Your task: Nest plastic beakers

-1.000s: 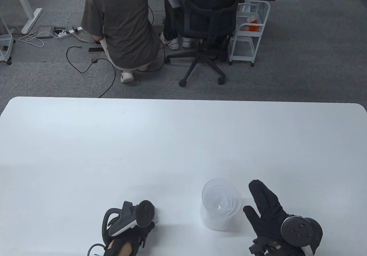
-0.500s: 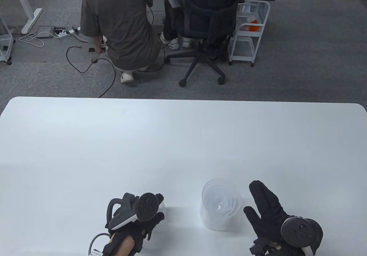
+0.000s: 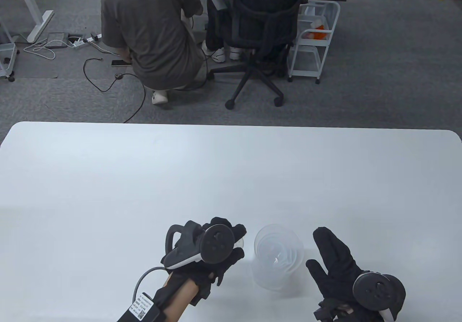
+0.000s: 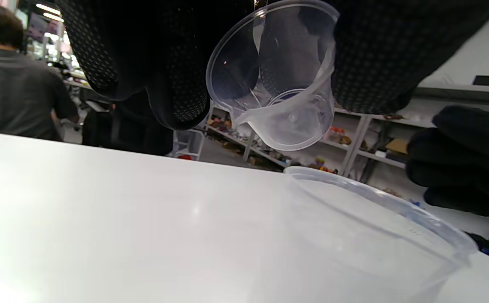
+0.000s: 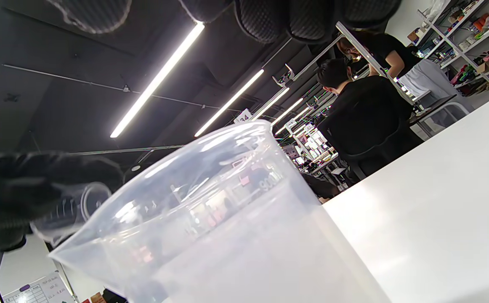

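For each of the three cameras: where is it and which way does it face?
Table view: overhead, facing down at the white table; both gloved hands and trackers show.
Left wrist view: low, facing the nested stack; left hand holds the small beaker.
Right wrist view: near the tabletop, tilted upward; right hand fingertips at top.
All share the stack.

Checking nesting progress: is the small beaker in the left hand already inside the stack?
Out. The left hand holds the small beaker tipped, above and beside the stack.
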`<state>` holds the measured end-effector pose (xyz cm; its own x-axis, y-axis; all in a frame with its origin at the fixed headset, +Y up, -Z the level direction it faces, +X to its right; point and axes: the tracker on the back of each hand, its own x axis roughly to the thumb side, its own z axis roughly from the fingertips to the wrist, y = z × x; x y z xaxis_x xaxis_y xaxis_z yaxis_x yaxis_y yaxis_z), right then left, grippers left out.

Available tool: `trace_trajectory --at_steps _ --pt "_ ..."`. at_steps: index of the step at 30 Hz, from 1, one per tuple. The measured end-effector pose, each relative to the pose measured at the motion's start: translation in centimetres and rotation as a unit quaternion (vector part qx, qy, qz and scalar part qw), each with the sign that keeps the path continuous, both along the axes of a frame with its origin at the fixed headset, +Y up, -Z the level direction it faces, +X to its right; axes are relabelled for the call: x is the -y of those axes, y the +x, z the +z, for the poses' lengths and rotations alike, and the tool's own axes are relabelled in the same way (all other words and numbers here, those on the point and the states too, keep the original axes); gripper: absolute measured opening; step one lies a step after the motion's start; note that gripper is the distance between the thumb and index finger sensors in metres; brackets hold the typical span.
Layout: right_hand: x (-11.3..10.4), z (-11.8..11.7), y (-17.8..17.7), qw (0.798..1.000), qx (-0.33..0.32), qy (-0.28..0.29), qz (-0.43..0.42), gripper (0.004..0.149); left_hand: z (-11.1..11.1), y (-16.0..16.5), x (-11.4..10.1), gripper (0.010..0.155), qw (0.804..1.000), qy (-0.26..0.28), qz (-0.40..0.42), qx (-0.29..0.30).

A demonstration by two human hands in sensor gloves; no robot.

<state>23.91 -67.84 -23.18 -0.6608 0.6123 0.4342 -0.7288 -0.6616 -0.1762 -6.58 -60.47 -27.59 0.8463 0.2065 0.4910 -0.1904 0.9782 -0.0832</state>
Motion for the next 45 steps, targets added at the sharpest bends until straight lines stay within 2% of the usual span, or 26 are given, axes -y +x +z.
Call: trace_trajectory --at_steps 6,10,16,25,28,33,38,42,45 --pt "0.0 0.1 0.0 1.0 0.001 0.0 -0.001 0.07 -0.4 4.8 -0.7 0.055 0.997 0.017 -0.051 0.047" --pt "0.1 0.1 0.1 1.0 0.002 -0.001 -0.003 0.07 -0.8 7.2 -0.2 0.059 0.994 0.034 -0.085 0.063" --pt "0.1 0.1 0.1 1.0 0.002 -0.002 -0.004 0.07 -0.3 10.1 1.0 0.057 0.982 0.078 -0.147 0.089" --pt "0.2 0.1 0.1 1.0 0.0 -0.002 -0.002 0.07 0.1 12.4 2.7 0.059 0.964 0.106 -0.216 0.111" --pt "0.2 0.1 0.1 1.0 -0.001 -0.002 -0.002 0.07 0.1 12.5 2.9 0.065 0.963 0.105 -0.225 0.108" --pt "0.2 0.1 0.2 1.0 0.001 -0.004 0.002 0.069 0.1 11.3 2.4 0.066 0.976 0.097 -0.169 0.094" --pt "-0.1 0.0 0.1 1.0 0.005 -0.007 0.023 0.07 0.1 8.3 1.6 0.066 0.996 0.052 -0.016 0.07" --pt "-0.7 -0.3 0.2 0.999 0.009 -0.007 0.053 0.07 0.3 5.4 1.6 0.068 0.995 0.029 0.08 0.046" --pt "-1.0 -0.6 0.7 0.997 0.013 -0.01 0.07 0.071 0.3 3.0 2.2 0.071 0.993 0.025 0.115 0.02"
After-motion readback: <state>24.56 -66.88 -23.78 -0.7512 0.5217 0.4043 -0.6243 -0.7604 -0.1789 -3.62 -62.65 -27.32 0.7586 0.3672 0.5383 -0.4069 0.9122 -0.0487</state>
